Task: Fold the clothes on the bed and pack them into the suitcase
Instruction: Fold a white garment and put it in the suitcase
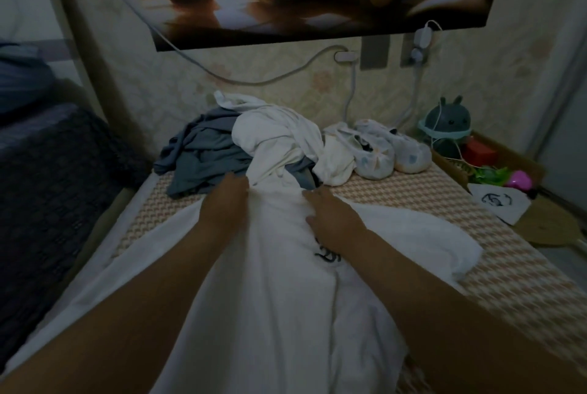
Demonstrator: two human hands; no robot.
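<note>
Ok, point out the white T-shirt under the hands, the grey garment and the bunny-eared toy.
white T-shirt (270,298), head view, fabric below its print.
grey garment (203,152), head view, crumpled middle.
bunny-eared toy (446,119), head view, dark face.

My left hand (227,203): fingertips lost in the white cotton shirt (279,292). Its black print (328,256) sits half under my right hand (333,219).

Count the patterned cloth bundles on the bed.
2. The left bundle lies against the clothes pile; the right bundle lies beside it, nearer the cardboard box. Others may hide under the pile.
</note>
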